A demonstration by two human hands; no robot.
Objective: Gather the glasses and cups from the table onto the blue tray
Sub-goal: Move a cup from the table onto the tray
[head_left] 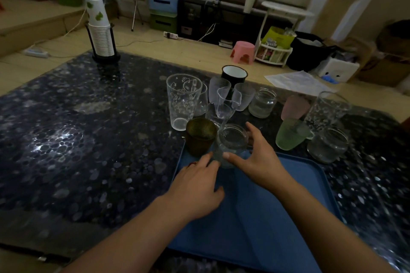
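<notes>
The blue tray (266,206) lies at the table's near edge. A dark amber cup (200,135) stands at its far left corner. Beside it is a clear glass jar (233,142), with my right hand (257,162) wrapped around it, thumb in front and fingers behind. My left hand (197,182) rests over the tray with its fingertips at the jar's lower left and holds nothing. Behind on the table stand a tall printed glass (184,99), a black mug (234,74), frosted glasses (244,95), a small jar (263,103), a pink cup (295,107), a green cup (290,136), another tall glass (328,111) and a wide jar (328,145).
A stack of paper cups in a black holder (101,33) stands at the far left corner of the dark pebble-patterned table (77,139). On the floor beyond are a pink stool (243,51), a white rack (273,53) and bags.
</notes>
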